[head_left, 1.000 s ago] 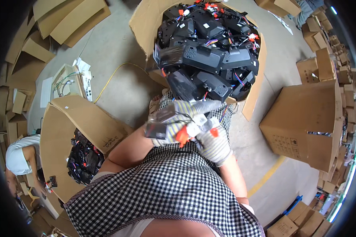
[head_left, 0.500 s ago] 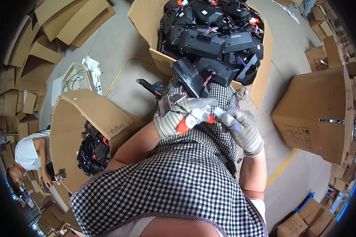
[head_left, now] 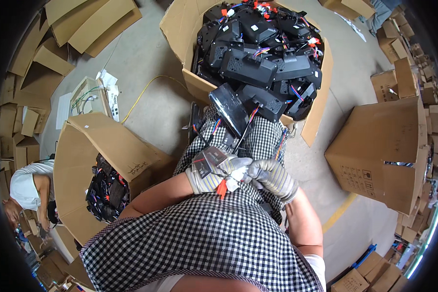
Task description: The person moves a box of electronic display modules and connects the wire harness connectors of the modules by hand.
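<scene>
White plugs [head_left: 236, 179]: clamped between thumb and fingers of the left hand [head_left: 211, 174], right above the lap.
Orange tag [head_left: 222, 189]: seen dangling just below the plugs.
Flat dark box [head_left: 212, 158]: glossy and see-through at the edge, lying across the left glove.
Right hand [head_left: 275, 177]: gloved too, fingers curled in together and brought up against the plugs; whether anything is pinched cannot be told.
Lap: covered by a checked apron [head_left: 204, 238]; a black panel [head_left: 228, 109] is propped at the knees, coloured wires beside it.
Big carton [head_left: 319, 117]: set ahead of the knees, piled high with black units [head_left: 250, 65].
Left carton [head_left: 107, 131]: opened on its side, dark wired parts [head_left: 111, 190] seen within.
Right carton [head_left: 374, 151]: stood well apart on the concrete floor, near a yellow line [head_left: 339, 213].
Far left: a co-worker in white [head_left: 31, 187] is seen bent over.
</scene>
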`<control>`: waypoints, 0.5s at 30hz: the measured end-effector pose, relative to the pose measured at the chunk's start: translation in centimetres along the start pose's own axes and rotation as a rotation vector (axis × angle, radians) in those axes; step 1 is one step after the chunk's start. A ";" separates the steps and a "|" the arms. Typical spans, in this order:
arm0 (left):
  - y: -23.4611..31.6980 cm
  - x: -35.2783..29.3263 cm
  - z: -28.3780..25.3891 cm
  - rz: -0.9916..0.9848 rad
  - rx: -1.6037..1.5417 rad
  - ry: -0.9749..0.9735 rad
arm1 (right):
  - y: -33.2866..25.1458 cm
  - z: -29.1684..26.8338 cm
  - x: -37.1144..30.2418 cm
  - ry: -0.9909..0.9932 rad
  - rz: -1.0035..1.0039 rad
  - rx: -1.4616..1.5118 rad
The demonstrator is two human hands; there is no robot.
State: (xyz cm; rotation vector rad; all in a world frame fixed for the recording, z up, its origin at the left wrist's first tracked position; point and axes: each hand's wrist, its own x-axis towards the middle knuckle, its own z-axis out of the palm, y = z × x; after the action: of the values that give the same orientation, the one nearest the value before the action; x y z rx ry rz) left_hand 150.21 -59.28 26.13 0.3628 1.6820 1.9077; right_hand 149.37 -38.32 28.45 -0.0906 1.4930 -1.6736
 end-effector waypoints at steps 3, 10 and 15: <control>1.0 0.1 -0.9 -0.548 -0.835 -0.035 | -1.4 -1.6 1.1 -0.060 0.094 -0.163; 0.3 0.1 0.3 -0.362 -0.433 -0.063 | -4.4 -3.4 10.8 0.775 -0.140 -1.560; 1.4 -0.4 -0.2 -0.420 -0.556 -0.176 | -2.9 -6.6 14.1 0.818 -0.071 -1.760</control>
State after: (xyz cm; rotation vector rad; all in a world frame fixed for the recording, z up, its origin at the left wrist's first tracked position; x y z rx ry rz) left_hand 150.09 -59.79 27.48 -0.0431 0.9612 1.8557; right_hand 135.30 -42.32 22.35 -0.4093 3.1345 0.1367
